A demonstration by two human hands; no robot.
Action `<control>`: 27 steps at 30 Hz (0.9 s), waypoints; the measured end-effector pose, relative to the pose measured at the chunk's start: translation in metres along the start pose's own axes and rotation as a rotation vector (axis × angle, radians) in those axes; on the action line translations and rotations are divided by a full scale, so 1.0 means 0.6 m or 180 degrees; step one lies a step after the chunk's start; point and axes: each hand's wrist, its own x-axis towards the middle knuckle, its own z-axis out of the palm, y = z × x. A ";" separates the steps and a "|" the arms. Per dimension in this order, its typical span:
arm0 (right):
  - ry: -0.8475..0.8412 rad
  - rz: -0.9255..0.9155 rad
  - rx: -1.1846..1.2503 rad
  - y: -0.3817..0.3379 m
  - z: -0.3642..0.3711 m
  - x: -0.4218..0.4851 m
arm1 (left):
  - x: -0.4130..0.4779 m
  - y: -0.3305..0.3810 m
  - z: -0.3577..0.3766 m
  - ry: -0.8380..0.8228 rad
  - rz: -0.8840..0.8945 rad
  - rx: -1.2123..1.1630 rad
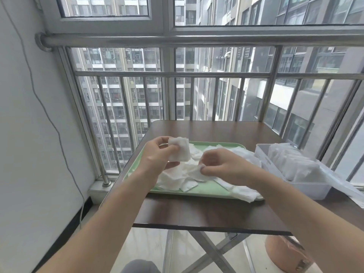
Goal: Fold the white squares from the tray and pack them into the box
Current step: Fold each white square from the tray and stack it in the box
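Left hand (157,154) grips a small stack of squares (179,149) above the tray (206,189) — right hand (220,164) pinches another square (198,172) off the pile, fold likely next.

A dark brown wooden tabletop (197,215) fills the middle, standing on crossed metal folding legs (208,251) over a pale glossy floor (145,243). Behind it runs a stainless steel railing (137,39) with upright bars, and just beyond that a grey-framed window (166,20). Outside, high-rise apartment blocks (122,91) crowd the glass. On the left, a thin cable (46,113) snakes down the white wall (19,144) towards a black skirting strip (74,219). Low on the right, under the table's edge, sits a rounded pinkish object (283,255), too blurred to name.
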 end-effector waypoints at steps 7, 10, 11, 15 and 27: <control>0.0341 0.0188 0.0634 0.011 -0.039 0.003 | 0.003 -0.008 0.029 -0.0117 0.0038 0.0287; 0.0219 0.0001 0.0852 0.002 -0.054 -0.001 | 0.001 -0.008 0.040 -0.0334 0.0117 0.0436; 0.0195 -0.0073 0.0883 -0.002 -0.058 -0.002 | 0.000 -0.007 0.043 -0.0435 0.0137 0.0460; 0.0338 -0.0226 0.0891 -0.015 -0.067 0.006 | -0.010 -0.003 0.057 -0.0792 0.0172 0.0557; 0.0734 -0.0072 0.0173 -0.017 -0.077 0.012 | -0.033 0.024 0.076 -0.1171 0.0051 0.0459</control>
